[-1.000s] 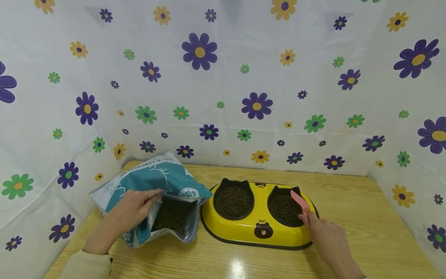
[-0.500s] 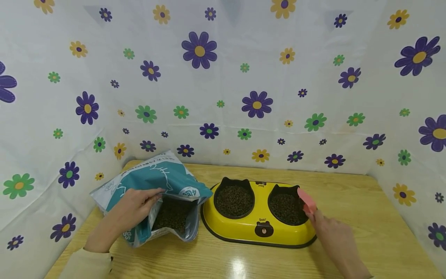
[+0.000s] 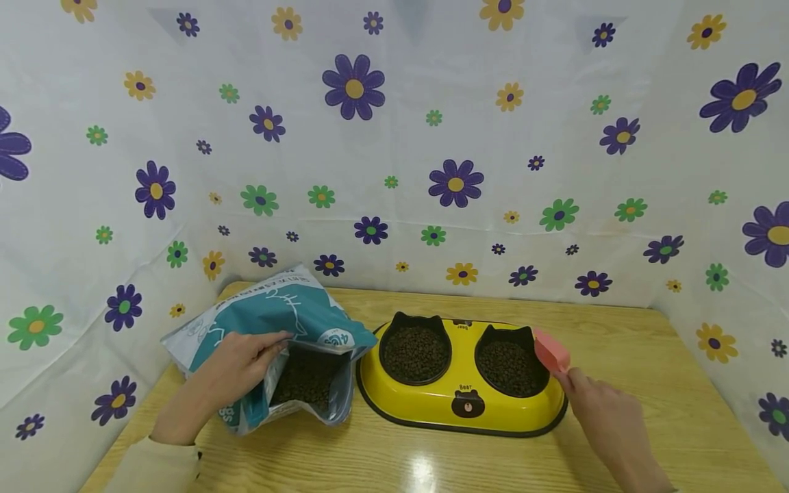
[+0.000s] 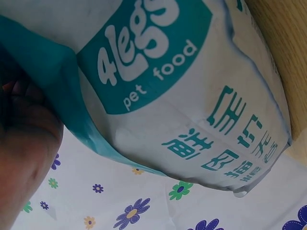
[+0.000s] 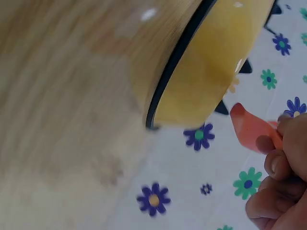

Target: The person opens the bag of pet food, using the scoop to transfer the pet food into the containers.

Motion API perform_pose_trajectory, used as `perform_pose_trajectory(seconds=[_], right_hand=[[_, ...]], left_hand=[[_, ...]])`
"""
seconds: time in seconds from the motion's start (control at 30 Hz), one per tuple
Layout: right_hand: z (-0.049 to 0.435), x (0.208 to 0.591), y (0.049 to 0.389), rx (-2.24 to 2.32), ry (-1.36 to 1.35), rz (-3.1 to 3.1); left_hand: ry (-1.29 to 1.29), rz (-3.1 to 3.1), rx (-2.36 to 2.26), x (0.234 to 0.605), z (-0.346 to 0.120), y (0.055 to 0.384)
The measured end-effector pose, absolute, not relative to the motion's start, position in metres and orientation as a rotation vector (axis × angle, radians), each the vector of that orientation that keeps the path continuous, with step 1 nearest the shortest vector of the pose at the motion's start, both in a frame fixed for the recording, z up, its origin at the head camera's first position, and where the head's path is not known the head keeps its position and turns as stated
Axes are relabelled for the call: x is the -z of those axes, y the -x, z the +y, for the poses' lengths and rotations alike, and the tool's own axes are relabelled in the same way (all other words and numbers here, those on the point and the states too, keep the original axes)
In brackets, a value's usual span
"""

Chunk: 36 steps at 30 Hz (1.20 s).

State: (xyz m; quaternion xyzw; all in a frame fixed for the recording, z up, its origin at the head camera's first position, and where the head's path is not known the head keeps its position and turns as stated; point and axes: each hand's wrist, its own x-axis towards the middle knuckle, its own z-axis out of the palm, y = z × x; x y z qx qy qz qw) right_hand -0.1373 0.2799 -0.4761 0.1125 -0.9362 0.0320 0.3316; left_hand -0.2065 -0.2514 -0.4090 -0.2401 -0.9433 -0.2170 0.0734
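On the left of the head view lies a teal and white pet food bag [image 3: 259, 322], its mouth facing the front with brown kibble [image 3: 305, 376] inside. My left hand [image 3: 231, 366] grips the upper edge of that mouth; in the left wrist view part of its fingers is hidden in shadow behind the bag. By its handle, my right hand [image 3: 607, 414] pinches a pink scoop [image 3: 551, 352], tilted over the right rim of a yellow double pet bowl [image 3: 425, 407]. Kibble lies in the left black bowl [image 3: 416, 352] and the right black bowl [image 3: 508, 366].
The wooden table [image 3: 364, 459] carries the bag and the double bowl, which stand close together. A white flower-print cloth [image 3: 401, 137] rises behind the table and along both sides.
My right hand has drawn the scoop rightward from over the right bowl to its rim, turning it. The double bowl has shifted slightly right. My left hand stays on the bag.
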Motion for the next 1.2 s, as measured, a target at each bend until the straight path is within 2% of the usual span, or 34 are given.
perform_pose_trajectory(seconds=[0.3, 0.47, 0.8, 1.2], right_hand=[[0.243, 0.459, 0.138, -1.213, 0.106, -2.780], [0.221, 0.454, 0.136, -1.672, 0.173, -2.793], [0.183, 0.460, 0.132, -2.013, -0.186, -2.813], [0.136, 0.465, 0.133, -2.060, -0.514, -2.804]], left_hand=[[0.723, -2.814, 0.657, 0.410, -0.251, 0.206], [0.718, -2.831, 0.663, 0.411, -0.250, 0.206], [0.718, -2.821, 0.654, 0.410, -0.251, 0.206], [0.727, -2.818, 0.671, 0.412, -0.253, 0.207]])
